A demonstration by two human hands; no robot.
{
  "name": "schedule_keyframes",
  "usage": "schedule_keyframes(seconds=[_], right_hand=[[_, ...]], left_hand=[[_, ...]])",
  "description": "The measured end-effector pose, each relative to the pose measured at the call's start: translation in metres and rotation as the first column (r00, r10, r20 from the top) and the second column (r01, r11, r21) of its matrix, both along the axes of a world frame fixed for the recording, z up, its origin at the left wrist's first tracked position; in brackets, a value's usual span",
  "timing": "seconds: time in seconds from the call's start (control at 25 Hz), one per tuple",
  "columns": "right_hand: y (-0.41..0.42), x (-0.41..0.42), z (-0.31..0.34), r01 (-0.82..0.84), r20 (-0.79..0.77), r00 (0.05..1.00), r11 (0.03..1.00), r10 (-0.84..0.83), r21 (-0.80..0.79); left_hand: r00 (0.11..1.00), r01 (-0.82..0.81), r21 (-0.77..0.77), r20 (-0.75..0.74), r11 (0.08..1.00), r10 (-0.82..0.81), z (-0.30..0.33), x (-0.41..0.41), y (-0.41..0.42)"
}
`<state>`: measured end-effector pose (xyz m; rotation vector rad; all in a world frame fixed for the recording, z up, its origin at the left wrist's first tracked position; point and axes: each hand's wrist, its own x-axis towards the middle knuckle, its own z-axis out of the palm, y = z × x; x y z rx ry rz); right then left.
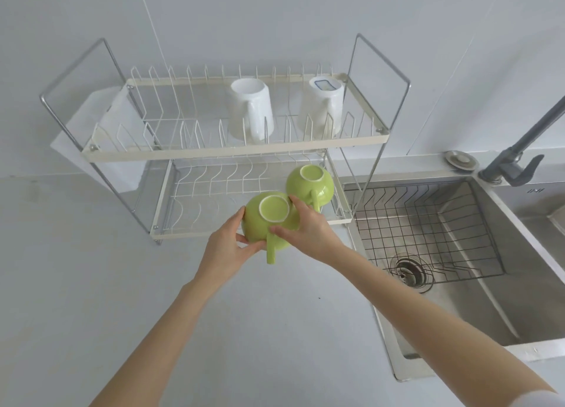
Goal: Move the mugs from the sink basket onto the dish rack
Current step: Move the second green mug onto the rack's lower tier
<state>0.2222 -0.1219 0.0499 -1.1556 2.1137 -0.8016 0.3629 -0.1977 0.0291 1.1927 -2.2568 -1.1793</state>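
The fingers (pixel 282 230) of the right hand (pixel 308 227) are spread and pressed against the right flank of an upturned green mug (pixel 269 223), with one fingertip up near its pale foot ring and another down beside the handle. The left hand (pixel 227 244) clasps the opposite flank, thumb and fingers curled around the lower left of the bowl, so both hands are closed on this one mug. Its handle points down toward the person, between the two hands. The mug is held at the front edge of the lower tier of the dish rack (pixel 232 154); whether it already rests on the wires cannot be told.

Just beyond the right fingertips, touching or nearly touching the held mug, a second green mug (pixel 308 182) sits upside down on the same lower tier. Farther up, on the top tier, two white mugs (pixel 252 108) stand inverted. To the right of the hands lies the steel sink (pixel 458 299) with the wire sink basket (pixel 428 238) inside, and a faucet (pixel 516 162) behind it.
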Motion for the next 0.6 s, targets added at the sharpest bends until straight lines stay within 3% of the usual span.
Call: schedule_keyframes(seconds=[0.6], right_hand=[[-0.104,-0.033,-0.012,-0.077,-0.028,0.996,0.989,0.081,0.128]], left_hand=[[0.992,-0.075,0.032,0.107,0.997,0.071,-0.022,-0.036,-0.093]])
